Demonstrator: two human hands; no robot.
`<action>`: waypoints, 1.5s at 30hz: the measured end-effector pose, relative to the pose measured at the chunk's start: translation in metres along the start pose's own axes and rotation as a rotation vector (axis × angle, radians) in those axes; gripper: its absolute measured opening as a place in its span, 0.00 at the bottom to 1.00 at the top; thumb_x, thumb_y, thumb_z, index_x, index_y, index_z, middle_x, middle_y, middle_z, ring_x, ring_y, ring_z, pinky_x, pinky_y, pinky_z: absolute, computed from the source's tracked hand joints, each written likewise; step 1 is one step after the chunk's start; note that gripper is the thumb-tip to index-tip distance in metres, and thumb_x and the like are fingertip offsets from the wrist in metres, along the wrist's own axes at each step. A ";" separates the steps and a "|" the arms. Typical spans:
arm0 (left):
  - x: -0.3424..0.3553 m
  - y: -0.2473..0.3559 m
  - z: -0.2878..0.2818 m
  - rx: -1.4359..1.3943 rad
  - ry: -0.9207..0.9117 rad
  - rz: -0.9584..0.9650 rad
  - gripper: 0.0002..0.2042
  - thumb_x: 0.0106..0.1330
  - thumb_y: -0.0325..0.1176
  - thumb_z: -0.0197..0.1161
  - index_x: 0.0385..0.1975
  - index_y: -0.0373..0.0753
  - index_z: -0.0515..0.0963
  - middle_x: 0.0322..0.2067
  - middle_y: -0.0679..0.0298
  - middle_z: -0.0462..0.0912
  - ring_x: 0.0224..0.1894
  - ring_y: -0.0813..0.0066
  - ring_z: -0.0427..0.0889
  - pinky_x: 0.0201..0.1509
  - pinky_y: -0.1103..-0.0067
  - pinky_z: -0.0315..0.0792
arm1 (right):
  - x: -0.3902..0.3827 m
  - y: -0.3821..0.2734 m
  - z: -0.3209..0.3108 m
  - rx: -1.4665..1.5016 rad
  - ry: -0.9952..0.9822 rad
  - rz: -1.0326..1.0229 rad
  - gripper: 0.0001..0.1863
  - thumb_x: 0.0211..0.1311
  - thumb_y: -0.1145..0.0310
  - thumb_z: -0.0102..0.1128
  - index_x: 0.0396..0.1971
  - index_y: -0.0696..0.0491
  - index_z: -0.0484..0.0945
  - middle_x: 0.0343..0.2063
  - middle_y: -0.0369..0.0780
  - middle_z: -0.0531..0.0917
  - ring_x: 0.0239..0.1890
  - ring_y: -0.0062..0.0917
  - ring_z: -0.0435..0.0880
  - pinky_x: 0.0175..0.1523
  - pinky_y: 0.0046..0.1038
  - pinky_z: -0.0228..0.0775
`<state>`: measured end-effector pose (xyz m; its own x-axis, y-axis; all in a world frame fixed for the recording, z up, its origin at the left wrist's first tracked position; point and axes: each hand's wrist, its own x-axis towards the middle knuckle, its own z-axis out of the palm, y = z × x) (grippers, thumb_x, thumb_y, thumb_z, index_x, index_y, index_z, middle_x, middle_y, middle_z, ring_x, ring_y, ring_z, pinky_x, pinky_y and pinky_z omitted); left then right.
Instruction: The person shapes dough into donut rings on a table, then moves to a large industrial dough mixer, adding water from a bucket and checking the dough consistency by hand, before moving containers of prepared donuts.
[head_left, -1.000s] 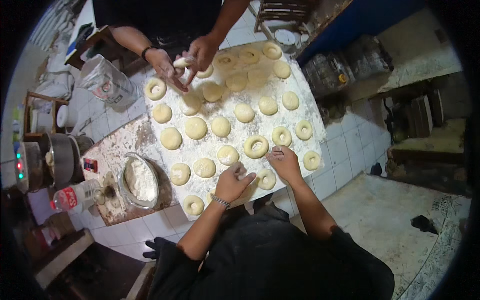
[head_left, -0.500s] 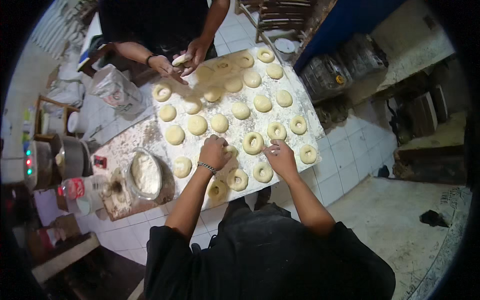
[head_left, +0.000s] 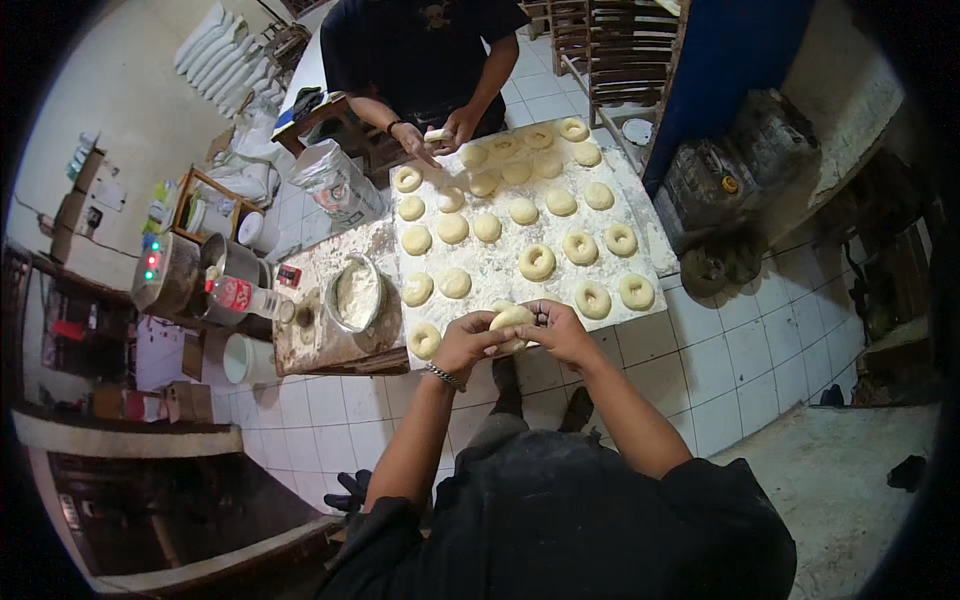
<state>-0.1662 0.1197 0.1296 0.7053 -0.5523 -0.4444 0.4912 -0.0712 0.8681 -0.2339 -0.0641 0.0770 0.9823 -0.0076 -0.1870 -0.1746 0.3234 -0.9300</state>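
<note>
The dough ring (head_left: 510, 326) is lifted just above the near edge of the floured table (head_left: 500, 270), pinched between both hands: the left hand (head_left: 466, 343) closes its fingers on the ring's left side and the right hand (head_left: 558, 330) grips its right side, thumbs toward the middle.

The dough looks soft, so a hard pull by either hand could thin one side and tear the ring, or leave it lopsided beside the others. It is also held out over the table's edge, above the tiled floor (head_left: 340, 420); a slip of floury fingers would likely drop it there rather than on the table.

Just left of the left hand lies a finished ring (head_left: 424, 340), and to the right two more (head_left: 593, 299) and (head_left: 636, 291), so any free place for it is tight and a careless set-down could squash a neighbour. Farther up the table are rows of plain dough rounds (head_left: 453, 228) and more rings.

At the far end another person's hands (head_left: 440, 135) work a piece of dough. Left of the table stand a metal bowl of flour (head_left: 357, 293), a bottle (head_left: 240, 296) lying on its side, a flour sack (head_left: 338, 183) and a white tub (head_left: 240, 358).
</note>
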 end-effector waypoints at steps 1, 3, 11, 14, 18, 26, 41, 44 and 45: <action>-0.005 -0.005 -0.005 -0.002 0.001 0.004 0.14 0.58 0.29 0.71 0.40 0.32 0.78 0.35 0.64 0.83 0.33 0.79 0.82 0.34 0.85 0.75 | -0.005 0.000 0.007 -0.066 0.015 -0.025 0.19 0.57 0.74 0.67 0.48 0.62 0.76 0.38 0.39 0.83 0.39 0.18 0.81 0.43 0.21 0.75; -0.012 -0.017 -0.018 0.135 0.032 0.032 0.12 0.57 0.27 0.69 0.39 0.32 0.78 0.34 0.62 0.84 0.34 0.78 0.83 0.37 0.82 0.76 | -0.010 0.007 0.019 -0.245 0.049 -0.072 0.22 0.56 0.71 0.68 0.49 0.63 0.75 0.37 0.38 0.83 0.37 0.17 0.80 0.42 0.20 0.74; -0.026 -0.049 -0.039 0.728 0.184 0.571 0.13 0.58 0.31 0.61 0.42 0.35 0.80 0.32 0.61 0.83 0.33 0.74 0.81 0.37 0.77 0.75 | -0.005 0.024 0.053 -0.514 0.127 -0.059 0.16 0.51 0.71 0.66 0.40 0.59 0.79 0.33 0.38 0.82 0.35 0.19 0.78 0.40 0.25 0.72; -0.021 -0.040 -0.085 0.485 -0.074 0.121 0.13 0.60 0.36 0.58 0.40 0.36 0.80 0.32 0.63 0.81 0.31 0.74 0.79 0.33 0.79 0.71 | -0.008 0.023 0.096 -0.715 0.296 -0.277 0.13 0.47 0.71 0.65 0.35 0.58 0.79 0.29 0.40 0.80 0.35 0.23 0.79 0.42 0.25 0.71; -0.023 -0.034 -0.115 0.134 -0.184 -0.096 0.22 0.68 0.54 0.54 0.28 0.39 0.79 0.22 0.68 0.74 0.25 0.80 0.69 0.29 0.82 0.61 | 0.004 0.016 0.145 -0.718 0.286 -0.128 0.10 0.47 0.73 0.61 0.33 0.56 0.78 0.29 0.38 0.81 0.34 0.22 0.79 0.41 0.26 0.71; -0.005 -0.054 -0.123 0.098 -0.128 0.150 0.30 0.72 0.61 0.42 0.31 0.38 0.79 0.29 0.63 0.80 0.29 0.78 0.74 0.34 0.80 0.67 | 0.014 0.029 0.155 0.409 0.343 0.004 0.09 0.53 0.78 0.56 0.35 0.60 0.80 0.30 0.36 0.82 0.33 0.18 0.79 0.41 0.23 0.72; 0.028 -0.034 -0.069 -0.157 -0.428 0.026 0.21 0.63 0.46 0.60 0.46 0.34 0.76 0.40 0.62 0.82 0.43 0.73 0.80 0.50 0.74 0.72 | 0.005 -0.001 0.032 -0.263 -0.077 0.166 0.15 0.52 0.72 0.67 0.41 0.58 0.80 0.34 0.33 0.82 0.36 0.16 0.78 0.43 0.20 0.69; 0.044 -0.027 -0.037 -0.338 -0.209 0.065 0.10 0.58 0.31 0.64 0.37 0.34 0.77 0.28 0.66 0.78 0.30 0.77 0.77 0.39 0.79 0.71 | 0.031 -0.002 -0.007 -0.188 -0.087 0.168 0.14 0.51 0.73 0.64 0.39 0.59 0.79 0.31 0.34 0.82 0.34 0.17 0.79 0.40 0.20 0.69; 0.050 -0.029 -0.043 -0.329 -0.170 0.061 0.10 0.58 0.31 0.64 0.37 0.34 0.77 0.28 0.66 0.78 0.30 0.77 0.77 0.39 0.79 0.71 | 0.045 -0.015 -0.005 -0.141 -0.011 0.189 0.13 0.51 0.73 0.64 0.38 0.60 0.79 0.30 0.35 0.82 0.33 0.17 0.79 0.39 0.19 0.69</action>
<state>-0.1231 0.1302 0.0729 0.6569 -0.6791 -0.3275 0.6087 0.2214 0.7619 -0.1870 -0.0741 0.0813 0.9319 0.0515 -0.3591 -0.3623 0.1831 -0.9139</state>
